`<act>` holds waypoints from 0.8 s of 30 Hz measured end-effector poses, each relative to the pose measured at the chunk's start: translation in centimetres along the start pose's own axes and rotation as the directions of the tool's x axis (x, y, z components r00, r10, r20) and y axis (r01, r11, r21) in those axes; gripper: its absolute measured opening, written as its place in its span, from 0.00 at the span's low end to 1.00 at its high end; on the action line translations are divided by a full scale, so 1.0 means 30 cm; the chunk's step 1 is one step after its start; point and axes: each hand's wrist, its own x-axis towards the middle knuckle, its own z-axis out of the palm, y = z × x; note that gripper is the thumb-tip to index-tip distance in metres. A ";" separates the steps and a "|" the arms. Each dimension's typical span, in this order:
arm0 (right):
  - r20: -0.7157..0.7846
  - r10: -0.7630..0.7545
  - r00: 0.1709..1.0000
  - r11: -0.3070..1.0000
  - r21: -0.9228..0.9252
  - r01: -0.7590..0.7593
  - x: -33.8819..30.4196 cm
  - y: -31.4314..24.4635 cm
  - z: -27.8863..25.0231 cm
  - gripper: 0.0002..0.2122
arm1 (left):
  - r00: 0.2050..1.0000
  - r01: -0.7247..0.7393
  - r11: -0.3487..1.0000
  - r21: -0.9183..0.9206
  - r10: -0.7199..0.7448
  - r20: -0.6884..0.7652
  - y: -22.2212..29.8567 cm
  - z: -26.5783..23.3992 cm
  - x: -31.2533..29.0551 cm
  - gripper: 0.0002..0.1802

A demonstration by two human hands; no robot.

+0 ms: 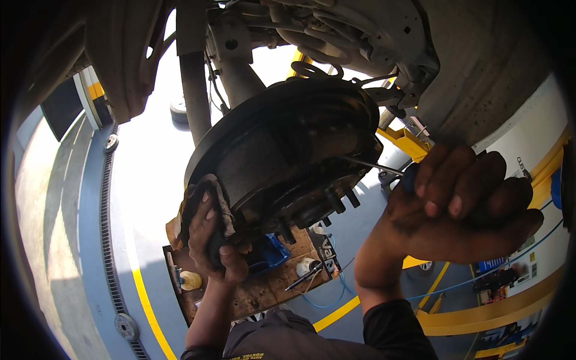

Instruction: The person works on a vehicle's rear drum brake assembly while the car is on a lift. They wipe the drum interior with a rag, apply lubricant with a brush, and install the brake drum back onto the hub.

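Observation:
In front of me is a dark, round wheel brake assembly (pixel 258 162), with a hub (pixel 300 210) and several wheel studs pointing down toward me. My right hand (pixel 471 195) is closed around the handle of a screwdriver, a bit of blue showing at the fist. The screwdriver's thin metal shaft (pixel 381 167) runs left into the brake assembly, where its tip is lost in shadow. At the assembly's lower left edge, my left hand (pixel 213 237) grips a stained, brownish rag (pixel 225 207). Its fingers curl over the rag, and a dark part under them is hard to make out.
Vehicle underbody and suspension parts hang overhead, with a coil spring (pixel 318 69) behind the assembly. Below stands a brown work table (pixel 258 294) holding a blue tray (pixel 270 255), a white container (pixel 307 268) and a bottle (pixel 191 279). A blue hose (pixel 342 294) trails beside it.

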 end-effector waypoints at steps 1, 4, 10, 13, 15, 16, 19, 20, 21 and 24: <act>0.001 0.015 1.000 1.000 0.002 -0.015 0.003 0.000 -0.004 0.26 | 0.998 0.044 0.999 -0.018 -0.043 0.041 0.009 -0.001 0.012 0.25; 0.002 0.050 0.999 0.999 -0.005 -0.050 0.009 -0.009 -0.009 0.26 | 0.973 0.102 0.994 -0.040 -0.091 0.213 0.087 -0.012 0.143 0.23; -0.043 0.114 0.993 0.992 -0.056 -0.116 0.040 -0.018 -0.001 0.24 | 0.909 -0.014 0.999 -0.039 0.029 0.416 0.140 0.006 0.316 0.20; 0.022 0.188 0.982 0.982 -0.007 -0.188 0.070 -0.019 -0.042 0.23 | 0.931 -0.018 0.998 -0.056 0.038 0.363 0.121 0.024 0.281 0.21; 0.068 0.234 0.970 0.971 0.027 -0.236 0.085 -0.025 -0.068 0.23 | 0.941 -0.005 0.997 -0.082 0.032 0.336 0.112 0.024 0.262 0.23; 0.055 0.231 0.971 0.973 0.013 -0.232 0.084 -0.025 -0.066 0.23 | 0.953 0.002 0.997 -0.080 0.022 0.302 0.105 0.021 0.243 0.23; -0.008 0.153 0.988 0.986 -0.061 -0.154 0.062 -0.034 -0.032 0.22 | 0.985 0.014 0.998 -0.055 -0.005 0.173 0.066 0.015 0.155 0.25; -0.011 0.102 0.995 0.991 -0.086 -0.102 0.055 -0.042 -0.026 0.22 | 0.994 0.020 0.999 -0.044 -0.015 0.112 0.044 0.024 0.114 0.25; 0.013 0.035 0.999 0.996 -0.085 -0.034 0.031 -0.058 -0.038 0.22 | 0.998 0.035 0.999 -0.031 -0.033 0.062 0.045 0.021 0.093 0.26; -0.219 -0.154 0.964 0.977 -0.179 0.115 -0.151 -0.145 -0.037 0.21 | 0.957 0.031 0.994 -0.109 0.002 0.289 0.073 0.034 0.231 0.27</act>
